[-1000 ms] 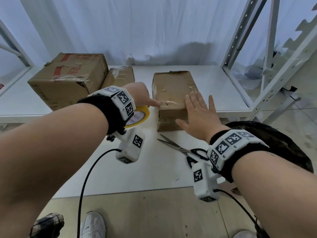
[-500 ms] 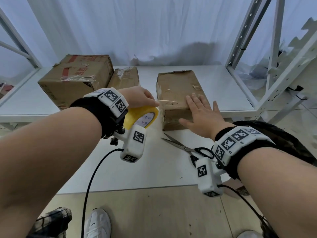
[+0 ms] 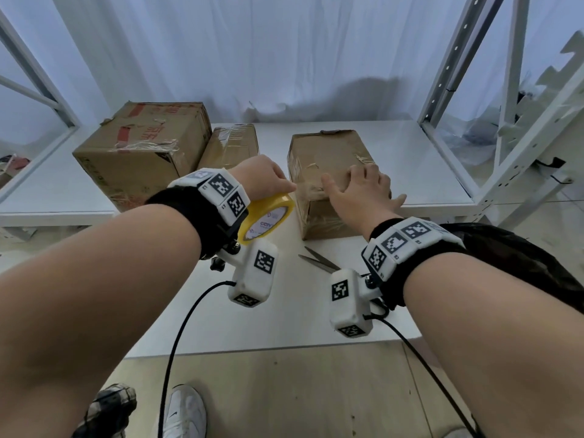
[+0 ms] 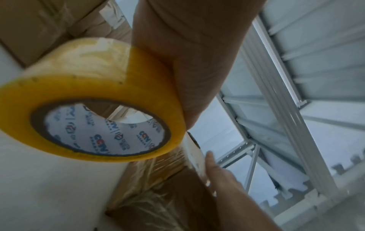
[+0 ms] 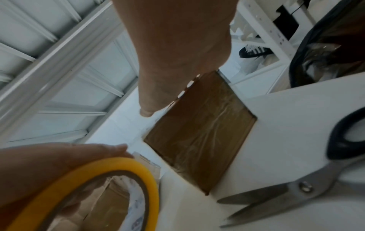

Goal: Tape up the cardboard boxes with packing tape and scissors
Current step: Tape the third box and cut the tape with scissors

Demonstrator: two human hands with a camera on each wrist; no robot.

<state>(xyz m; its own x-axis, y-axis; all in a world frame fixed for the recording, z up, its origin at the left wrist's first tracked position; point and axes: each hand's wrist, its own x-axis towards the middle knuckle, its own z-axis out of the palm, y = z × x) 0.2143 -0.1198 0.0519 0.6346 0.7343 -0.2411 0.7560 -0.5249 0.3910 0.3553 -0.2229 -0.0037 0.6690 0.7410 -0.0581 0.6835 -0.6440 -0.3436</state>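
A long narrow cardboard box lies end-on in the middle of the white table, with old clear tape on its sides. My right hand presses flat on the box's near end, thumb spread to the left. My left hand grips a yellow roll of packing tape just left of the box's near corner. The left wrist view shows the roll under my thumb, with a clear strip running down to the box. Scissors lie open on the table below my right wrist, also clear in the right wrist view.
A large taped box stands at the back left, with a smaller taped box leaning beside it. White shelf uprights rise at the right and a frame at the left. A dark bag sits under my right forearm. The table's front edge is near.
My right hand has slid left along the box's near end. My left hand took its thumb off the box top and drew the roll slightly away, then came close again.
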